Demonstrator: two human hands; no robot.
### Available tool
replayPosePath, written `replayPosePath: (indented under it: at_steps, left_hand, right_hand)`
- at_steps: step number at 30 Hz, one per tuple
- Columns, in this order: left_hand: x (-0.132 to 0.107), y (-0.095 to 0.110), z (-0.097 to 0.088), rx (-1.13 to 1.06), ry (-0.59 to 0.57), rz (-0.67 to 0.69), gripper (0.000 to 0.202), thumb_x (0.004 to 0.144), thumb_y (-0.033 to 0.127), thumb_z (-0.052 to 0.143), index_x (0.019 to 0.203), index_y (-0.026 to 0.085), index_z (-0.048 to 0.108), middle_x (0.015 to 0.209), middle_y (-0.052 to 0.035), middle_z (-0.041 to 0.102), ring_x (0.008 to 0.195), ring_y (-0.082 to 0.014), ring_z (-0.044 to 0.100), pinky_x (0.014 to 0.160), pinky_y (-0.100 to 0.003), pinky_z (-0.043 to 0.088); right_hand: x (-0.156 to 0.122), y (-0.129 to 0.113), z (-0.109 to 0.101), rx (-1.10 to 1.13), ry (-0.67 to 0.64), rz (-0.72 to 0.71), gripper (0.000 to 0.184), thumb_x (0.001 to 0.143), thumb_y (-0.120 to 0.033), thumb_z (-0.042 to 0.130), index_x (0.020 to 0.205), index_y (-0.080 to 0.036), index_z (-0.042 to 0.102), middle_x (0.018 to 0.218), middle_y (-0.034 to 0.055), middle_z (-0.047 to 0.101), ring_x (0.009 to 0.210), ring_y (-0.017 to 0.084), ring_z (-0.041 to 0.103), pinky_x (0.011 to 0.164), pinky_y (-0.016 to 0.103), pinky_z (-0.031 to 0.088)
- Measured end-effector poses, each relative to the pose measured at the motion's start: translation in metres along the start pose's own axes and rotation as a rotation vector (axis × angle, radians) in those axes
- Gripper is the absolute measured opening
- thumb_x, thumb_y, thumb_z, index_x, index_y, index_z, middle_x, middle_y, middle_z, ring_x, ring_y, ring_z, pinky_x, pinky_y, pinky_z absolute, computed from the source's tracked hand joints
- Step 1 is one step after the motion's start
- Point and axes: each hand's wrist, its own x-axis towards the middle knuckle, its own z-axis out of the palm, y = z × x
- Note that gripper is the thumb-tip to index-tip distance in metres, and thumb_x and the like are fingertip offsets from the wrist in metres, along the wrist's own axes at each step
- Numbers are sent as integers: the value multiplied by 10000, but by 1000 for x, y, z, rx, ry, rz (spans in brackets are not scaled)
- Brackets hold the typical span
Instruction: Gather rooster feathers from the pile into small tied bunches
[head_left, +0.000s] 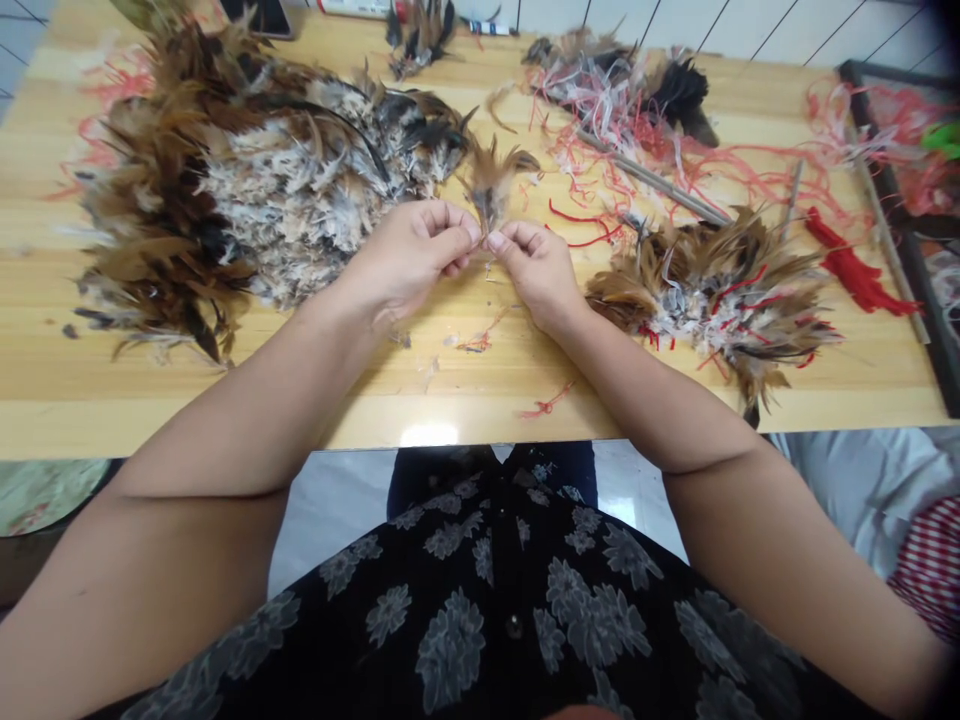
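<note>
Above the middle of the wooden table, a small bunch of brown and grey feathers (491, 185) stands with its tips pointing away from me. My left hand (424, 250) pinches its base between thumb and fingers. Close beside it, my right hand (541, 272) is also closed in a pinch at the quill ends; whether a fine thread is there too, I cannot make out. To the left lies a large heap of feathers (285, 200), brown outside and pale at the quills. On the right is a smaller pile of feather bunches (712, 290) with red ties among them.
Red yarn pieces (859, 265) lie at the right, near a dark-framed tray (937, 330) of pink and white strings. Behind my right hand are a thin stick (656, 178), tangled strings and dark feathers (682, 95). A phone (259, 15) lies at the far edge.
</note>
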Motion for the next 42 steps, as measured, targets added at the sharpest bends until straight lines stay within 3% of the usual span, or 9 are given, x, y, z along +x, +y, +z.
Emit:
replayPosePath:
  at_steps: [9, 17, 23, 28, 37, 42]
  left_hand:
    - [3, -11, 2, -105, 21, 17, 399, 1084, -7, 928, 781, 206, 778, 701, 21, 638, 600, -101, 554, 564, -145, 505]
    - [2, -17, 2, -124, 64, 5, 392, 961, 11, 1049, 837, 233, 751, 755, 14, 704, 741, -162, 720, 657, -270, 540]
    - [3, -15, -3, -265, -44, -114, 445, 934, 68, 1146, 880, 238, 739, 791, 22, 728, 677, -147, 731, 610, -220, 602]
    - [6, -12, -7, -291, -77, -147, 435, 917, -51, 1105, 858, 196, 753, 822, 6, 772, 668, -122, 746, 613, -178, 609]
    - [6, -17, -9, -289, -78, -130, 503, 870, 5, 1191, 843, 199, 728, 832, 4, 788, 810, -169, 813, 675, -206, 589]
    - [10, -19, -15, -302, -147, -160, 480, 841, 13, 1208, 791, 192, 765, 835, -22, 814, 747, -162, 810, 677, -193, 647]
  right_hand:
    - [-2, -17, 3, 72, -9, 62, 689, 924, -731, 1082, 781, -236, 625, 777, -52, 548, 810, 121, 495, 759, 278, 463]
    - [-1, -15, 4, 54, -10, 76, 735, 931, -791, 1049, 777, -249, 577, 773, -50, 535, 810, 131, 486, 772, 289, 481]
    - [1, -7, 3, 26, -40, 48, 650, 974, -656, 1067, 789, -257, 588, 800, -46, 552, 846, 155, 511, 835, 310, 502]
    - [-1, -9, 4, 27, -79, 51, 626, 980, -563, 1083, 773, -262, 574, 802, -46, 554, 850, 160, 510, 869, 311, 523]
    - [-3, -11, 2, 19, -123, 18, 680, 978, -639, 1066, 749, -263, 549, 825, -23, 590, 924, 177, 597, 938, 322, 571]
    - [-2, -10, 1, 27, -140, 31, 695, 906, -720, 1100, 757, -258, 603, 844, -15, 623, 915, 179, 602, 909, 328, 586]
